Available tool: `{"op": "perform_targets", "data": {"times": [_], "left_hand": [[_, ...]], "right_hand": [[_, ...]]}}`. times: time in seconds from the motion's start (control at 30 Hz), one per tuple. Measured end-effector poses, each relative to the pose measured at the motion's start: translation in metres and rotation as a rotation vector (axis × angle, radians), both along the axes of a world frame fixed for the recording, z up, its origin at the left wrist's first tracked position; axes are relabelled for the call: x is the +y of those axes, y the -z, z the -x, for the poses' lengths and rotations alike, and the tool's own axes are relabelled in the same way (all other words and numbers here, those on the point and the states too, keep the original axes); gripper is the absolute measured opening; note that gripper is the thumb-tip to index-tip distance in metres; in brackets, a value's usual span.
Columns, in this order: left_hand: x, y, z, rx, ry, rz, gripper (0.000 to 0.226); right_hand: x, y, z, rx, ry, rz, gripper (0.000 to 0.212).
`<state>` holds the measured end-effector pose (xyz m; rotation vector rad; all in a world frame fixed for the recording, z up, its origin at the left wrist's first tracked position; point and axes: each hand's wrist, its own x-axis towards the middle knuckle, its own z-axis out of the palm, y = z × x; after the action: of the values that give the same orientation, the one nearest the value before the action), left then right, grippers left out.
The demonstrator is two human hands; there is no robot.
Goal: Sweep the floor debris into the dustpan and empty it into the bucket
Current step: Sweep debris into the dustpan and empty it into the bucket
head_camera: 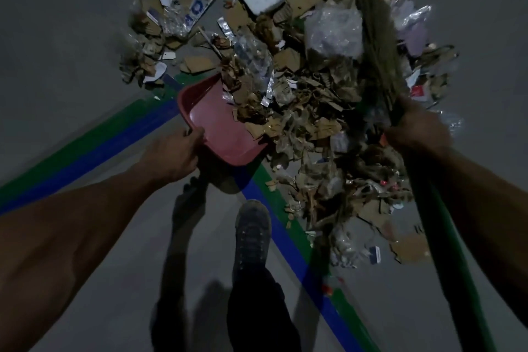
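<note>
Left hand [174, 151] — grasping red dustpan [220, 128] at frame centre, mouth against debris pile [300, 100] | right hand [420, 128] — clenched round broom [380, 46], centre right | bucket not visible.

- Left forearm [85, 226], entering from 8 o'clock: bare, no sleeve, watch or band visible.
- Right forearm [485, 194], entering from 4 o'clock: bare as well.
- Trouser leg [257, 314] at 6 o'clock: dark, plain.
- Shoe [253, 234]: grey, lace-up, rounded toe.
</note>
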<state>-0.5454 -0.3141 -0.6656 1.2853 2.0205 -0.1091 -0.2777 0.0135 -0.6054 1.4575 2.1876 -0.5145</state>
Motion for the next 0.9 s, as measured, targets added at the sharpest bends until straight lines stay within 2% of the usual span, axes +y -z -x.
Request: {"op": "perform_targets", "data": {"times": [0.07,0.27,0.5,0.67,0.9], "left_hand": [[0.008,0.001,0.001,-0.011,-0.007,0.001,0.043],[0.037,-0.001,-0.006,0.014,0.021,0.002,0.042],[0.046,-0.017,-0.012,0.006,-0.070,0.089,0.043],[0.031,-0.014,-0.009,0.119,-0.168,0.097,0.024],[0.014,0.015,0.000,0.288,-0.245,0.010,0.027]], "right_hand": [[0.002,0.009,0.001,0.031,-0.058,0.084,0.037],[-0.047,0.024,0.008,0.179,-0.136,0.246,0.055],[-0.057,0.010,-0.017,0.184,-0.129,0.115,0.072],[-0.004,0.001,-0.021,0.147,-0.105,-0.044,0.066],[0.061,0.015,0.029,0.051,-0.171,-0.035,0.046]]}}
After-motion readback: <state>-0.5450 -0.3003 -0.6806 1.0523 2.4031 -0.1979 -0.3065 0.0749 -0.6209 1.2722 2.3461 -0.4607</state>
